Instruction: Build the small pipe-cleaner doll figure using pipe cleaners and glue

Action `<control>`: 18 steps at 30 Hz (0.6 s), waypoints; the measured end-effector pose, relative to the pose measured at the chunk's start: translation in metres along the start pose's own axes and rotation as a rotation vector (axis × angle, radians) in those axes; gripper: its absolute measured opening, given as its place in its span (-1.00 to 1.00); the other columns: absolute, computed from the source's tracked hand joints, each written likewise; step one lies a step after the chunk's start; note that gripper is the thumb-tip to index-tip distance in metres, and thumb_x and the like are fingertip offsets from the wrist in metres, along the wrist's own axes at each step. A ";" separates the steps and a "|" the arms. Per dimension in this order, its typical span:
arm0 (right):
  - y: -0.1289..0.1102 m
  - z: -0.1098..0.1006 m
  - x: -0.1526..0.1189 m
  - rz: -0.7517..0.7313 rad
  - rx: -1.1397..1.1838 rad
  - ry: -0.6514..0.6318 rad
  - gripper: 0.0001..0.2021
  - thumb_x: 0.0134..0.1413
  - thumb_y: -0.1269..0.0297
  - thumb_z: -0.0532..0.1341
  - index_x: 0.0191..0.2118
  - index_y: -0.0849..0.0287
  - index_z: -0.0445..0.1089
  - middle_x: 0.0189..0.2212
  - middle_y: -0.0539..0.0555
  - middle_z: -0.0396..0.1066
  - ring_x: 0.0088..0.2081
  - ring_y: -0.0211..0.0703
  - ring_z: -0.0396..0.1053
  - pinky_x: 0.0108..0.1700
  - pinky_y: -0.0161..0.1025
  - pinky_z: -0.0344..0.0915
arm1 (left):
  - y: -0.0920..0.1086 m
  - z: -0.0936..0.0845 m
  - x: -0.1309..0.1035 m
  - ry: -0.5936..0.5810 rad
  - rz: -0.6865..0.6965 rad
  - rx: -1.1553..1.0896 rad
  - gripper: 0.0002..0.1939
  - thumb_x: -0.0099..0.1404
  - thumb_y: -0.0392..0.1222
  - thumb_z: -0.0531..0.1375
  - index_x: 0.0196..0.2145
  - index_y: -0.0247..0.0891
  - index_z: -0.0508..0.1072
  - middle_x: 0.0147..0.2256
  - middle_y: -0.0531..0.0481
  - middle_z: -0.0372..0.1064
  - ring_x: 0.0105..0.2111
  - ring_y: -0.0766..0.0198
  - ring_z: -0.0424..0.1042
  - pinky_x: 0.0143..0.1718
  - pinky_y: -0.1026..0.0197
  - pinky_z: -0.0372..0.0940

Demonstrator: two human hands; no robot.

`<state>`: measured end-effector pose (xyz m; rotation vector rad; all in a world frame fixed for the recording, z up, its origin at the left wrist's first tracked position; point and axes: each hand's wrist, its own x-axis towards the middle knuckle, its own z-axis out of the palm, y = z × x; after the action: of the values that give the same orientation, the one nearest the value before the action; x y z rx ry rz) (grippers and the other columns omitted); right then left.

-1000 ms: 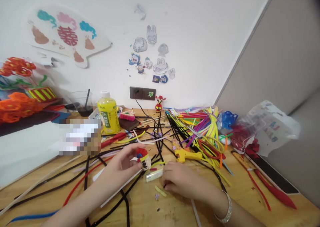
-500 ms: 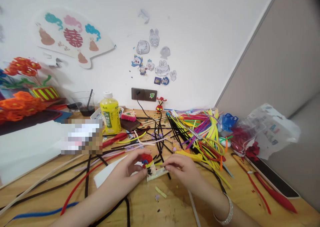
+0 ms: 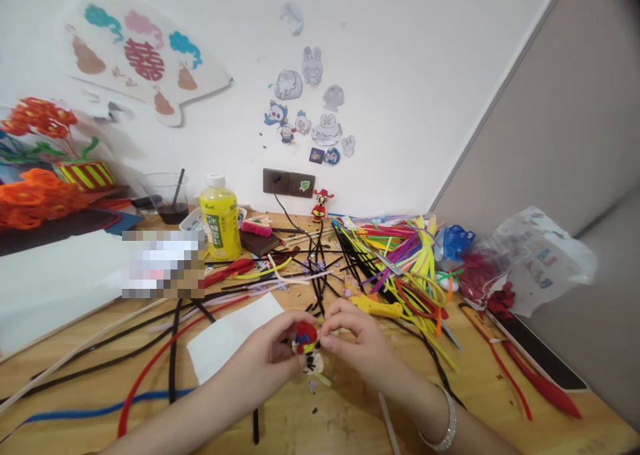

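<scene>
A small figure (image 3: 307,340) with a red, blue and yellow top and a cream lower part with black bits is held in my left hand (image 3: 277,350), between thumb and fingers. Close by on its right side is my right hand (image 3: 354,335), thumb and fingertips pinched together near the figure's edge. What those fingertips hold is too small to make out. Below the figure, a short pale yellow piece (image 3: 324,379) lies on the wooden table (image 3: 350,418).
A white paper (image 3: 235,335) and black, red and blue pipe cleaners lie at the left. Farther back stand a yellow bottle (image 3: 221,221) and a small red-hatted figure (image 3: 321,205). A yellow tool (image 3: 377,307), a colourful pipe-cleaner bundle (image 3: 425,255) and a plastic bag (image 3: 545,261) are at the right.
The figure has moved slightly right and turned in my left hand. My right hand has come nearer to it and risen a little. The pale strip between the hands no longer shows.
</scene>
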<state>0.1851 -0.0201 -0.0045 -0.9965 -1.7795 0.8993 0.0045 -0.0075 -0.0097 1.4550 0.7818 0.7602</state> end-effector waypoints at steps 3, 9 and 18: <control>0.001 0.001 0.000 -0.007 -0.021 -0.009 -0.83 0.00 0.19 0.21 -0.45 0.17 0.43 -0.40 0.01 0.22 -0.28 -0.22 0.25 -0.19 -0.26 0.18 | 0.002 0.001 0.000 -0.004 0.000 0.018 -0.66 -0.02 -0.36 0.14 -0.22 -0.23 0.32 -0.26 -0.03 0.33 -0.25 0.20 0.33 -0.29 0.20 0.27; 0.002 -0.002 0.000 -0.045 -0.048 -0.052 -0.83 0.02 0.19 0.19 -0.44 0.16 0.42 -0.39 0.02 0.24 -0.27 -0.22 0.26 -0.17 -0.25 0.18 | 0.006 0.003 -0.002 -0.014 0.000 0.035 -0.66 -0.03 -0.38 0.13 -0.22 -0.23 0.32 -0.28 -0.01 0.34 -0.28 0.21 0.34 -0.29 0.20 0.27; -0.001 -0.002 0.000 -0.039 -0.091 -0.083 -0.82 0.02 0.17 0.18 -0.45 0.16 0.41 -0.41 0.01 0.25 -0.29 -0.22 0.26 -0.20 -0.26 0.18 | 0.002 0.002 -0.002 -0.025 0.003 0.029 -0.65 -0.02 -0.39 0.14 -0.22 -0.22 0.33 -0.31 0.01 0.35 -0.33 0.26 0.34 -0.33 0.24 0.27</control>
<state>0.1862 -0.0198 -0.0032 -0.9911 -1.9182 0.8520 0.0054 -0.0101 -0.0077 1.4891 0.7748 0.7347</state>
